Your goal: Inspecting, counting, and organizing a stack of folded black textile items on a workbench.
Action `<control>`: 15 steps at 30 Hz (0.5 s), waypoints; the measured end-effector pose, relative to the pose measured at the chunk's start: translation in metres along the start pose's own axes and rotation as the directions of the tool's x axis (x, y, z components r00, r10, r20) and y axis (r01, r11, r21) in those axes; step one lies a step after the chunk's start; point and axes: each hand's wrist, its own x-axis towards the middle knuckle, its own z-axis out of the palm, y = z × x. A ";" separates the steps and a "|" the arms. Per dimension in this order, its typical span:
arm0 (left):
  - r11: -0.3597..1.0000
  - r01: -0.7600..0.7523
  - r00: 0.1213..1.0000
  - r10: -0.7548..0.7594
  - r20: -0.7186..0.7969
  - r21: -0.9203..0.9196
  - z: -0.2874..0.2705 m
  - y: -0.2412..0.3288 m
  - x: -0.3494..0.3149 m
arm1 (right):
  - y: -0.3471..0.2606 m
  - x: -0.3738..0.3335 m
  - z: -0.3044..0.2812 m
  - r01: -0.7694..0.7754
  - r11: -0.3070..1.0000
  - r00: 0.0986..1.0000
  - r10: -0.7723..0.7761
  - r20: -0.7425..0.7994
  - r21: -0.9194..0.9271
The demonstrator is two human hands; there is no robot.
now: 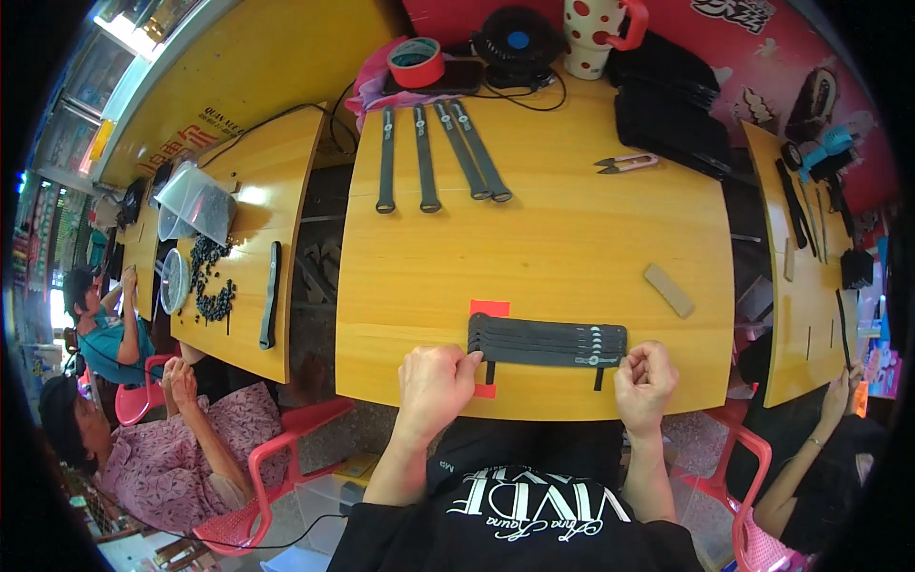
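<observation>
**Wooden counter (pixel 534 248) holds a layered stack of straps (pixel 548 341), with four more straps (pixel 426 162) lying apart**

At the far edge of the counter, against a red wall, stand a black fan (pixel 518 46) and a spotted tumbler (pixel 583 43), with a black pile (pixel 667 124) to their right. The stack lies flat near the person's edge, its dark layers stepped one below another and their printed ends lined up toward the right.

The person's left hand (pixel 434 386) has its thumb and fingers closed on the stack's left end; the right hand (pixel 646 386) is curled shut and appears to pinch the lower right corner. Neither grip shows any opening.

The layering looks well along, perhaps complete, and the edges seem nearly even. Two narrow black bands (pixel 491 372) poke out below the stack, not wrapped over it, so any fastening appears undone. A piece of red tape (pixel 490 308) shows above the left end, another below. The four separate straps lie at the far left, outside the stack. Thread snips (pixel 627 164) and a tan block (pixel 669 290) lie to the right, untouched.
</observation>
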 end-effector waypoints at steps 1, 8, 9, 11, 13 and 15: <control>1.000 -0.004 1.000 0.004 -0.022 -0.001 0.001 -0.002 -0.001 | 0.001 0.000 0.001 -0.001 1.000 1.000 0.002 -0.005 0.005; 0.999 -0.023 0.999 0.022 -0.042 -0.023 -0.005 -0.006 -0.005 | 0.012 0.001 -0.001 -0.068 0.973 0.996 0.079 -0.041 0.223; 0.999 -0.040 0.998 0.041 -0.049 0.018 -0.007 -0.013 -0.009 | 0.011 0.002 -0.002 -0.105 0.953 0.994 0.111 -0.004 0.283; 0.992 -0.120 0.976 0.123 -0.178 0.028 -0.010 -0.017 -0.015 | 0.011 0.004 -0.007 -0.185 0.897 0.983 0.172 0.068 0.402; 0.981 -0.187 0.931 0.190 -0.311 0.040 -0.013 -0.012 -0.019 | 0.006 0.002 -0.012 -0.210 0.836 0.970 0.243 0.001 0.507; 0.894 -0.435 0.841 0.445 -0.308 0.103 -0.015 0.002 -0.017 | -0.001 0.002 -0.007 -0.140 0.780 0.952 0.276 -0.135 0.610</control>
